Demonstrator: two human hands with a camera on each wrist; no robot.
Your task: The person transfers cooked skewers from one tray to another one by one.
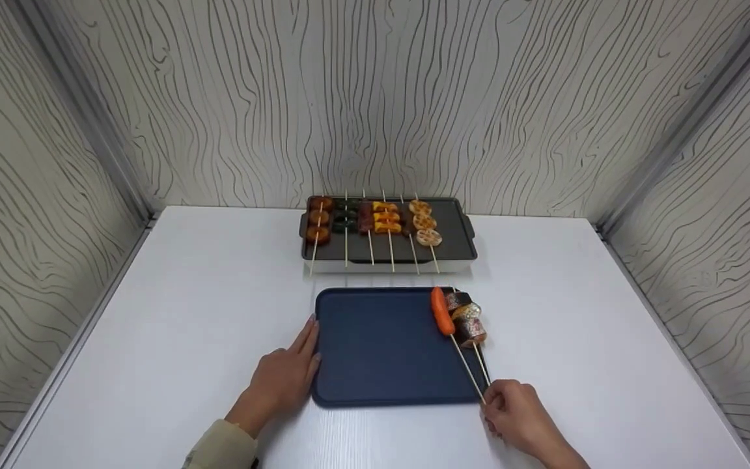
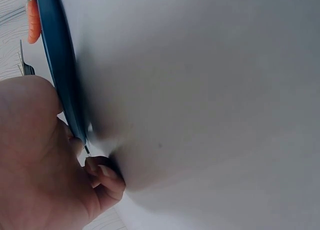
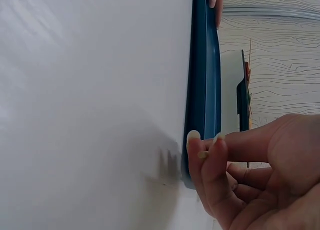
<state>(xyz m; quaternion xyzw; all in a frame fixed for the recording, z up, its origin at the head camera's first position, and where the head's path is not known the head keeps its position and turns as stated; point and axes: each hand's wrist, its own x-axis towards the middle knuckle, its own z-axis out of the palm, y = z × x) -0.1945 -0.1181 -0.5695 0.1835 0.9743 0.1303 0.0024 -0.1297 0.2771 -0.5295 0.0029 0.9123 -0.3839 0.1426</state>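
A dark blue tray [image 1: 381, 352] lies on the white table. My left hand [image 1: 287, 374] rests along its left edge, fingers fairly straight against the rim. At the tray's front right corner, my right hand [image 1: 515, 413] pinches the stick end of a sausage skewer [image 1: 443, 312]. Its orange sausage is over the tray's right side. Just right of it lies a skewer of thick, dark-skinned chunks [image 1: 471, 329] across the tray's right edge; its stick runs down to the right fingers, where its end is hidden. In the right wrist view, a stick end [image 3: 202, 154] shows between the fingertips.
Behind the tray stands a grill [image 1: 453, 234] with a dark plate and light base. Several skewers lie side by side on it, among them round brown pieces [image 1: 318, 234], yellow pieces [image 1: 387, 227] and pale round slices [image 1: 428, 237]. Wood-patterned panels [image 1: 375, 98] enclose the table.
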